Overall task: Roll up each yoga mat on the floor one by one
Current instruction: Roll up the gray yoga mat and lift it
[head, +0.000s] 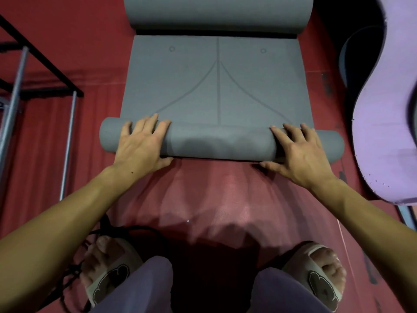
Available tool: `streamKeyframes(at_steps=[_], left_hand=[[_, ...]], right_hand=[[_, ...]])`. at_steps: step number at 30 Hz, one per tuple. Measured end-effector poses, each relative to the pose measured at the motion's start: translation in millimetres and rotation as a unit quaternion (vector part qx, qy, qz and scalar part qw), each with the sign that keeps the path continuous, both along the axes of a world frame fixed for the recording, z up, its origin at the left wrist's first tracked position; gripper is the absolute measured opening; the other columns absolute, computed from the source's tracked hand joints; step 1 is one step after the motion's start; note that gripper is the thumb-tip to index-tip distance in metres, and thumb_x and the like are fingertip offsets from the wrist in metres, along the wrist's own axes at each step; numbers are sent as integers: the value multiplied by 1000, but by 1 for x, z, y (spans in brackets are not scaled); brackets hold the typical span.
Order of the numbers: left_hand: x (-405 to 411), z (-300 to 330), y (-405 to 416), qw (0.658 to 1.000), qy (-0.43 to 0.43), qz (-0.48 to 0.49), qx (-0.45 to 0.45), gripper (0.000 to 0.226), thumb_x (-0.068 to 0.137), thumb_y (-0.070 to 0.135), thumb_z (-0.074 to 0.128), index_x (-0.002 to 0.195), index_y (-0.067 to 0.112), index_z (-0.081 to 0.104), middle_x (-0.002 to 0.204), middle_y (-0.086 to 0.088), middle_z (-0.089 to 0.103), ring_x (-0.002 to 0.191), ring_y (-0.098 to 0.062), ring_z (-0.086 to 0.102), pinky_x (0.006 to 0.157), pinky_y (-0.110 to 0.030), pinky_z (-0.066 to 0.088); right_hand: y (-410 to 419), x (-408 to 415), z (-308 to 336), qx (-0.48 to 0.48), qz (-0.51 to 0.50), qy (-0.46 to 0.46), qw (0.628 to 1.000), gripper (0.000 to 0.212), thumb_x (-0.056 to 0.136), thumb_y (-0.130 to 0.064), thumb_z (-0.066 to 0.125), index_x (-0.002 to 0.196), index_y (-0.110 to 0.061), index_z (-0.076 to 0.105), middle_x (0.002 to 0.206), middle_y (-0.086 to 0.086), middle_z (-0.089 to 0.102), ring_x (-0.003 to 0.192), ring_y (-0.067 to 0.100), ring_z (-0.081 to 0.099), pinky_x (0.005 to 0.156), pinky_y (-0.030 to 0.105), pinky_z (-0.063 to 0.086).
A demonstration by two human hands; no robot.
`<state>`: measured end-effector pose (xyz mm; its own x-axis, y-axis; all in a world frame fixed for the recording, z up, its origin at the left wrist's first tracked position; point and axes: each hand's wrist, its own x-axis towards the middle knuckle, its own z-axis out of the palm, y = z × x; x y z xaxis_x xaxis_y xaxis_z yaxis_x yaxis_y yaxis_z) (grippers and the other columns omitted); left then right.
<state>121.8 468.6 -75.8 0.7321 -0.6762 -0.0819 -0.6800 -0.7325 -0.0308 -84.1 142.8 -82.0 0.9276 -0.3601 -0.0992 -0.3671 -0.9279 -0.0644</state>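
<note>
Nearest the camera are the person's knees and sandalled feet [108,269], planted on the red floor [209,199] with a dark cord [74,267] looping beside the left one. Just ahead of them, both arms reach out to the grey yoga mat [216,86]. The left hand [142,145] and right hand [297,150] lie flat on top of the rolled part [222,143], fingers spread and fairly straight, thumbs tucked against the near underside; neither grip curls round it, both simply press.

The roll lies directly under the palms, its ends sticking out past each hand. Beyond the fingertips the flat stretch of mat runs away, marked with alignment lines, and its far end curls up in a hump [216,12].

The step in hand looks like the early rolling of this mat: only a few turns are wound. The next move probably calls for an even forward push from both palms so the roll tracks straight and stays tight.

Outside the right hand lies a purple mat [383,109], unrolled and rumpled; outside the left stands a metal frame [13,86].
</note>
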Motion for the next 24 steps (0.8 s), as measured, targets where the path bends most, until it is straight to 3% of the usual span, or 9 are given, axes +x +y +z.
streamKeyframes(at_steps=[3,5,10,17,24], left_hand=[[5,-6,-2,1000,1,3,6,110,60,48,96,152,22,40,155,-12,45,142,-31,43,118,-61,29],[9,-6,-2,1000,-9,-1,-8,108,57,47,98,147,24,44,145,-7,54,133,-30,50,114,-60,33],[13,3,-5,999,22,13,-24,98,51,46,99,135,29,51,128,0,65,122,-29,57,106,-56,39],[2,23,0,990,130,30,48,96,50,56,94,134,39,51,121,7,69,116,-24,64,95,-46,41],[-21,36,9,955,245,25,167,97,60,48,89,144,49,40,123,9,68,115,-22,66,96,-41,51]], right_hand=[[-6,3,-1,-20,18,16,1000,111,66,-72,83,159,-30,37,151,14,50,135,49,43,117,62,34],[-10,7,3,-37,26,15,999,107,64,-68,86,155,-34,41,144,8,55,125,41,50,109,57,41],[-14,9,12,-42,46,36,997,104,61,-77,80,150,-37,44,135,0,61,117,38,56,97,54,45],[-10,-5,28,10,60,132,989,105,52,-96,63,144,-51,43,130,-5,64,111,34,63,90,47,49],[-3,-21,41,104,93,238,961,106,50,-88,70,146,-64,34,126,-16,63,116,21,66,95,39,54]])
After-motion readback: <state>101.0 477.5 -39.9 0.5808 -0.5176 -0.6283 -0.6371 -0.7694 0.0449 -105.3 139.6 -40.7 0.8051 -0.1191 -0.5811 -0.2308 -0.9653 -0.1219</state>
